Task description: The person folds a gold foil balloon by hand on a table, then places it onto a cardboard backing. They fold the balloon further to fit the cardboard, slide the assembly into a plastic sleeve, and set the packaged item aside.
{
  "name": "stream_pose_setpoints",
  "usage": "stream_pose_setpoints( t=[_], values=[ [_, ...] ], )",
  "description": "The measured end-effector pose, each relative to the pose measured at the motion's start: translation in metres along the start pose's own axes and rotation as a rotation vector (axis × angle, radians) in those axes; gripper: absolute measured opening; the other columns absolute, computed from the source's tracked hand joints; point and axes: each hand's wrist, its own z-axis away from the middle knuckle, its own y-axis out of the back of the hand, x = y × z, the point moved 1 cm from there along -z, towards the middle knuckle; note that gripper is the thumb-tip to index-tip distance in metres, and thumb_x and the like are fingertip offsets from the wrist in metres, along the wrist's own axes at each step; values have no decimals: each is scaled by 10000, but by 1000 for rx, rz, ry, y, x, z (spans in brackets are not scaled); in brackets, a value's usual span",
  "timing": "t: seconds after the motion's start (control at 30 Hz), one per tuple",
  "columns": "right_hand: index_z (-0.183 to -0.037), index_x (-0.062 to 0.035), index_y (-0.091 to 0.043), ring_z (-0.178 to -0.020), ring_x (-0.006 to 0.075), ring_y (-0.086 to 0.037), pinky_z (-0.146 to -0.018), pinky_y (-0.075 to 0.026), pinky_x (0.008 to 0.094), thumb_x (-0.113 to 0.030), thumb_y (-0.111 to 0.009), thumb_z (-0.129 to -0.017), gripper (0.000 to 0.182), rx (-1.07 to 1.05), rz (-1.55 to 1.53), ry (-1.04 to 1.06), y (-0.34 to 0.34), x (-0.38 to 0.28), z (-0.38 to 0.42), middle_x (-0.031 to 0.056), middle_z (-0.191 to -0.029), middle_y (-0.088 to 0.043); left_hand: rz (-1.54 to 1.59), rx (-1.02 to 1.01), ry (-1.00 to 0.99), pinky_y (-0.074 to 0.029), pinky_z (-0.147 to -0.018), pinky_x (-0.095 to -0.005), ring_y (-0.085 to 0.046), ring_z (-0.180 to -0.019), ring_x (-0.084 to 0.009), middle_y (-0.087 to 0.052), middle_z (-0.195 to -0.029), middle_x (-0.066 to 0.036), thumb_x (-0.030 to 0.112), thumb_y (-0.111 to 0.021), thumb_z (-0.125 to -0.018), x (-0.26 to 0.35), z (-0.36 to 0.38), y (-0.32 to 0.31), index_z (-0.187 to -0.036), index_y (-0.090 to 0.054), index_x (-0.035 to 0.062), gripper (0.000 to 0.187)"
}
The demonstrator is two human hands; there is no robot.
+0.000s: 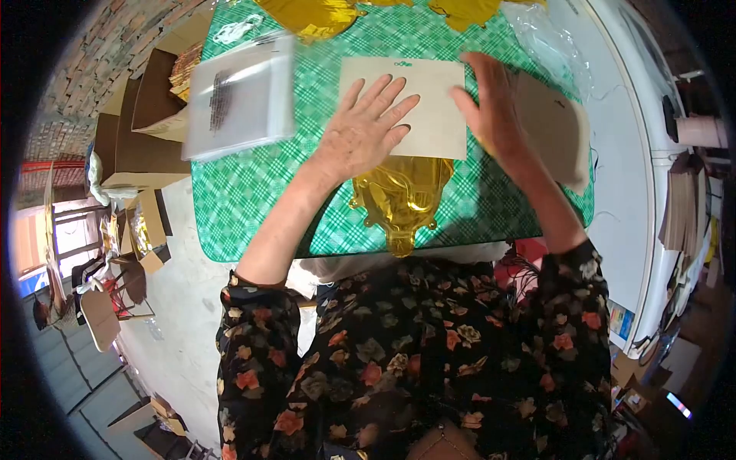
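While left fingers splay, flat on card

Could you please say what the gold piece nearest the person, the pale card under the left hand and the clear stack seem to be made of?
Gold piece: probably thin metallic film or foil, glossy, judging by its glints and creases.
Pale card: likely paperboard, matte, as it shows no shine.
Clear stack: seemingly plastic film, glossy and translucent, with white glare.

You wear a black top printed with coral and beige flowers, its sleeves baring the forearms, and a thin neck chain. Your left hand and right hand are bare.
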Motion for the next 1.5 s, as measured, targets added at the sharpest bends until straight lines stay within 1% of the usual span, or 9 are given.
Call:
stream_pose_setpoints(
  t=[0.07, 0.13, 0.33, 0.63, 0.9, 1.13, 1.27, 1.33, 1.5],
  values=[
    [-1341, -7, -556, -1261, 426, -558, -1097, -427, 523, -123, -795, -828, 578, -88, -139, 164, 16, -25, 29, 219, -1310, -611, 4, 3, -5, -155, -1310, -515, -261, -1594, -282, -342, -1704, -80, 395, -438, -1118, -1, 1, 0, -1628, -403, 229, 538],
    [-1365, 8, -589, -1348, 403, -534, -1159, -372, 557, -356, -712, -956, 561, -433, -249, 145, 33, -65, 59, 211, -1386, -606, 1, -2, -6, -157, -1308, -516, -264, -1592, -284, -351, -1699, -84, 393, -439, -1118, -1, 1, 1, -1626, -406, 227, 536],
    [-1349, 19, -642, -1446, 397, -472, -1225, -280, 588, -756, -285, -1020, 914, -473, -15, 237, 38, -103, 99, 219, -1449, -595, -2, -6, -4, -166, -1304, -519, -275, -1587, -284, -370, -1689, -88, 398, -442, -1117, 0, 1, 4, -1621, -415, 227, 533],
    [-1228, -36, -698, -1367, 324, -564, -1190, -414, 520, -423, -742, -880, 522, -467, -240, 338, 32, -125, 102, 130, -1369, -648, 5, -9, -1, -144, -1312, -516, -268, -1588, -276, -369, -1690, -79, 409, -431, -1118, -2, 1, -2, -1619, -415, 246, 528],
    [-1013, -12, -752, -1097, 283, -719, -969, -585, 435, -130, -769, -845, 206, -305, -207, 443, 22, -128, 109, 118, -1099, -755, 6, -53, 15, -115, -1320, -511, -240, -1597, -267, -346, -1702, -71, 441, -403, -1120, -5, 0, -5, -1633, -385, 255, 546],
    [-916, -8, -717, -901, 293, -740, -738, -594, 415, -106, -742, -898, 103, -306, -400, 171, 44, -112, 53, 129, -1017, -747, 329, -149, 104, -56, -1334, -454, -151, -1626, -245, -288, -1728, -74, 553, -230, -1132, -8, -4, 8, -1663, -311, 181, 653],
    [-961, 15, -697, -699, 337, -690, -644, -537, 406, -143, -709, -969, 158, -329, -498, -240, 48, -95, 0, 197, -795, -674, 662, -201, 144, -14, -1338, -462, -122, -1627, -287, -271, -1726, -120, 479, -126, -1145, -18, -9, 23, -1652, -320, 143, 638],
    [-969, 20, -680, -654, 355, -663, -625, -514, 390, -168, -683, -993, 190, -275, -535, -212, 34, -77, -22, 226, -742, -633, 880, -276, 225, -37, -1334, -430, -116, -1630, -276, -229, -1741, -116, 654, -158, -1085, -27, -5, 24, -1680, -236, 141, 790],
    [-955, 35, -680, -650, 89, -562, -604, -477, 341, -214, -685, -1012, 255, -371, -671, -287, 0, -39, -44, 146, -704, -610, 1304, -332, 397, -130, -1318, -439, -147, -1622, -281, -135, -1761, -141, 877, -273, -959, -39, 6, 31, -1711, -107, 161, 1052]
  ],
)
